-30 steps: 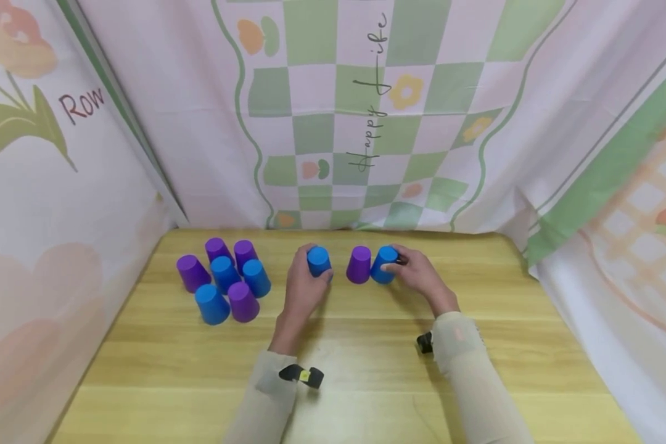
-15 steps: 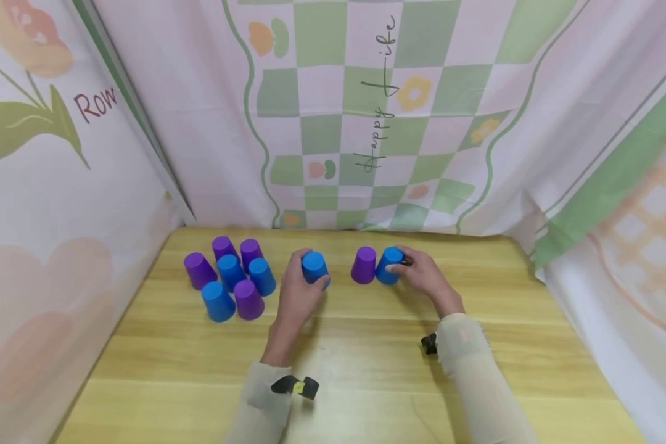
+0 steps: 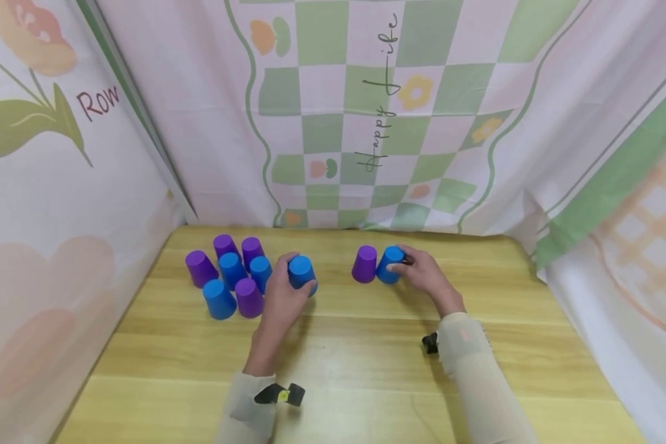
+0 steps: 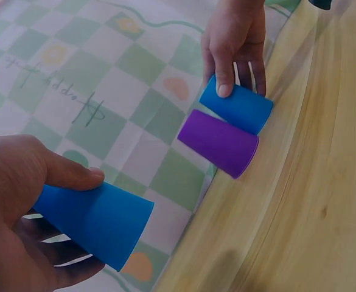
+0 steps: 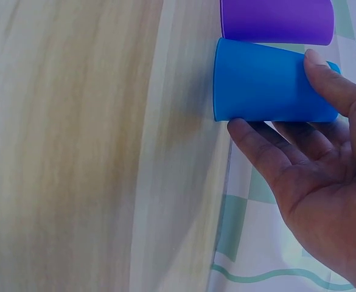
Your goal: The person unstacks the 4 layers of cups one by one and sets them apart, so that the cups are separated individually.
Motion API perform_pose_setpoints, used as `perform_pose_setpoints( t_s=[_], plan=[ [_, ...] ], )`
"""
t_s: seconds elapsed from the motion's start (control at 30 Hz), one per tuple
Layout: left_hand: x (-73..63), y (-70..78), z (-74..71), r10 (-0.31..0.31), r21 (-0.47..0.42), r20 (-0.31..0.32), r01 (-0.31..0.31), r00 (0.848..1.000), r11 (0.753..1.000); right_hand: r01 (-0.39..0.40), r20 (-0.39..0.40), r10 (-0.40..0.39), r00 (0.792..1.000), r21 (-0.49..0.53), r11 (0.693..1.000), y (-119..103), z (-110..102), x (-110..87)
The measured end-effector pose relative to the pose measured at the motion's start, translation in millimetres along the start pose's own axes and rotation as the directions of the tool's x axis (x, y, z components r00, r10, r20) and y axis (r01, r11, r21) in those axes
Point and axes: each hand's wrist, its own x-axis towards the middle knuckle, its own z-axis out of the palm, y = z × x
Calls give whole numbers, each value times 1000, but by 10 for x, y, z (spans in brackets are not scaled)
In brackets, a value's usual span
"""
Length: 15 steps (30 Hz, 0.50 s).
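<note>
My left hand (image 3: 282, 296) grips a blue cup (image 4: 101, 222), mouth down, with the thumb on one side and fingers round the other. In the head view that cup is just right of the cluster of cups. My right hand (image 3: 424, 279) holds a second blue cup (image 5: 266, 82), thumb on its near side and fingers behind. This cup stands upside down at the back of the table, right beside an upside-down purple cup (image 3: 364, 264). In the left wrist view the purple cup (image 4: 220, 143) partly overlaps the right hand's blue cup (image 4: 238, 104).
At the left of the wooden table (image 3: 344, 382) several upside-down cups stand close together, among them a blue cup (image 3: 219, 300) and a purple cup (image 3: 249, 298) in front. A patterned curtain (image 3: 366, 123) hangs along the table's back edge.
My left hand has moved left with its blue cup, away from the purple cup and toward the cluster. The right hand stays at its blue cup. The head view has shifted slightly.
</note>
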Motion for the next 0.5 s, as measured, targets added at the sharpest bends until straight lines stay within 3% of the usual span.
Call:
perform_pose_setpoints(
  t_s=[0.5],
  plan=[
    [-94, -324, -272, -51, 24, 10, 50, 999, 998, 22, 9, -22, 1000, -7, 1000, 20, 12, 22]
  ],
)
